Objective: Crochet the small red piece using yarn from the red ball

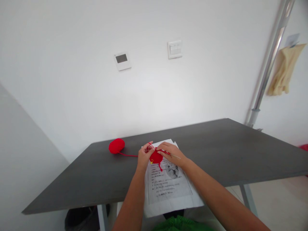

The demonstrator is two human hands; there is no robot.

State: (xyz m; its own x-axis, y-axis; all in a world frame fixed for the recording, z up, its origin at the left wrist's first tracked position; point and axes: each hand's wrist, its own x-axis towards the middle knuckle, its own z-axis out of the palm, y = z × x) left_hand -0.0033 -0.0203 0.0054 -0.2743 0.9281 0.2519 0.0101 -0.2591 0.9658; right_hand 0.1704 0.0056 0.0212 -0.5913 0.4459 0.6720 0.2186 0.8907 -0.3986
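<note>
A small round red crochet piece is held between my two hands above a printed sheet. My left hand is closed, pinching the piece's left edge, with red yarn running over a raised finger. In my closed right hand is a thin crochet hook, its pale end sticking out to the right; its tip is hidden at the work. A yellow stitch marker hangs at the piece's lower left, and a short red tail dangles below. From my left hand a strand leads to a red yarn ball on the tabletop.
Under my hands the printed paper overhangs the front edge of the dark grey table. A white wall with a switch and a control panel stands behind. At right are a metal pole and hanging cream gloves.
</note>
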